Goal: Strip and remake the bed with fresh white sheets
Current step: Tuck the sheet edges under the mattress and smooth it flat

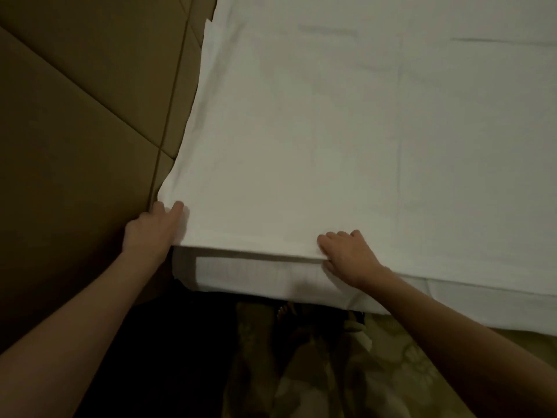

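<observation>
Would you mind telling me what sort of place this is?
Probably a bedroom, perhaps a hotel room: a bed under a white sheet, a padded headboard panel, and patterned carpet.

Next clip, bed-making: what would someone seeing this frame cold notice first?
The white sheet dominates, spread fairly smooth over the bed and filling the upper right. Next come the two bare arms reaching in from below: the left hand at the sheet's near-left corner beside the padded brown headboard, the right hand with its fingers curled on the sheet's near edge above the mattress side.
</observation>
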Demonstrator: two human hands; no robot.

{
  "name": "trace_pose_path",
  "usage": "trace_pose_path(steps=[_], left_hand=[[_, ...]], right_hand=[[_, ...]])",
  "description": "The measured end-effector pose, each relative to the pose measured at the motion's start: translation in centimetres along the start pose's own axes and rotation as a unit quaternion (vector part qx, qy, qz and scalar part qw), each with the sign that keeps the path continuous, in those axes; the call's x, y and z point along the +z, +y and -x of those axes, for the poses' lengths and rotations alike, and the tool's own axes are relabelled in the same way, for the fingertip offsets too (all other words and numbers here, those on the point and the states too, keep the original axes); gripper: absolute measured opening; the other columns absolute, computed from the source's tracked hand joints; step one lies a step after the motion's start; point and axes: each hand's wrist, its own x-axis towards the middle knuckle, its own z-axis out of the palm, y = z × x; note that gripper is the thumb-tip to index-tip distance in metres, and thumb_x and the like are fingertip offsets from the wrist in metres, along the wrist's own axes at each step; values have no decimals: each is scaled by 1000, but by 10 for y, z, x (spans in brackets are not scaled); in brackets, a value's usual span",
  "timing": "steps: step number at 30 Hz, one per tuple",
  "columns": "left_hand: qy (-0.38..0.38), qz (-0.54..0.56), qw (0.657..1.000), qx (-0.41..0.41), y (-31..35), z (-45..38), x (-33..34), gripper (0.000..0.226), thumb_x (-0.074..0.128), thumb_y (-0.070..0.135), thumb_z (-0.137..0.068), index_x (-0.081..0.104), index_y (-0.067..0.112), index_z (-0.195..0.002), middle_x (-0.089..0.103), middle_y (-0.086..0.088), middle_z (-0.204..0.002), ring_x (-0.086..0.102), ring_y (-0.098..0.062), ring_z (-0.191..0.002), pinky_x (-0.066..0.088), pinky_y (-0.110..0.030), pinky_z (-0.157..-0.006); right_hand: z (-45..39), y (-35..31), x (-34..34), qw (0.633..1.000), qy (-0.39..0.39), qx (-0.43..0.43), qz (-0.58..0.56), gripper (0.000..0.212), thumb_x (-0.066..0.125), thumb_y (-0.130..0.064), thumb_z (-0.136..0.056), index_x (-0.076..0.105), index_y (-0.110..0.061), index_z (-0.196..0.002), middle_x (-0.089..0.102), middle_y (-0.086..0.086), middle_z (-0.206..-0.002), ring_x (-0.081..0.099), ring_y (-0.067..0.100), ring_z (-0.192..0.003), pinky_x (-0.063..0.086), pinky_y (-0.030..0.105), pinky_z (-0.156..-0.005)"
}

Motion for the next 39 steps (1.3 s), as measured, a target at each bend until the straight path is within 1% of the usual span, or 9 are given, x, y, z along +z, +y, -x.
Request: trace_pose_path(steps=[7,14,18,21,26,28,31,36,39], left_hand=[[-29,34,999,-21,14,-9,23,37,22,22,-102,43,5,-127,52,-14,-107,52,-29,-84,44,-40,-71],[-40,-114,992,-21,21,-20,14,26,33,15,-100,38,12,-125,51,-5,-119,59,-20,-103,50,-26,-68],[-41,-197,979,17,31,-19,7,26,38,21,-98,47,16,-122,46,-4,-119,48,-17,-106,48,-23,-74],[-58,-219,973,44,30,-20,4,30,44,26,-97,46,19,-126,37,-4,-126,40,-14,-108,40,-21,-80],[3,104,994,24,75,-30,-36,48,47,24,-94,32,15,-139,28,-10,-143,33,-27,-127,39,-40,-100],[3,225,973,41,114,-42,-56,58,38,33,-99,16,18,-151,6,-6,-159,10,-29,-144,21,-55,-111],[10,260,960,101,180,-59,-79,64,26,46,-101,-4,28,-154,-18,2,-160,-17,-25,-147,2,-65,-111],[30,262,957,122,269,-116,-94,61,11,54,-98,-7,33,-153,-26,4,-157,-25,-26,-144,-1,-71,-107],[67,291,950,91,306,-164,-118,73,-4,61,-84,-3,36,-152,-23,6,-157,-26,-23,-143,-4,-74,-103]], right_hand=[[4,-6,13,993,-70,25,-96,11,46,-11,-92,51,-11,-101,55,11,-106,55,31,-95,30,31,-68],[-3,-12,-2,989,-74,51,-116,23,39,4,-88,38,-14,-74,46,5,-76,43,22,-69,31,27,-61],[4,-15,8,983,-126,36,-132,18,40,2,-90,44,-14,-83,57,16,-106,57,31,-98,34,30,-71],[-8,-12,7,976,-118,37,-181,7,48,-9,-88,50,-11,-95,56,13,-99,54,30,-88,41,33,-73],[-19,22,-6,952,193,110,-212,34,47,-32,-81,64,-14,-105,64,5,-106,61,26,-98,51,40,-77],[-24,50,-12,949,147,191,-204,49,40,-37,-94,46,-19,-139,39,4,-150,33,23,-140,29,53,-109],[-31,98,0,949,68,270,-151,58,24,-46,-101,5,-29,-154,-9,-5,-161,-12,21,-148,1,61,-113],[-66,161,7,957,89,261,-93,64,27,-53,-92,33,-24,-148,28,5,-157,26,37,-142,26,77,-94],[-97,210,-15,962,107,244,-66,63,27,-55,-91,35,-28,-147,29,6,-156,29,36,-142,27,77,-92]])
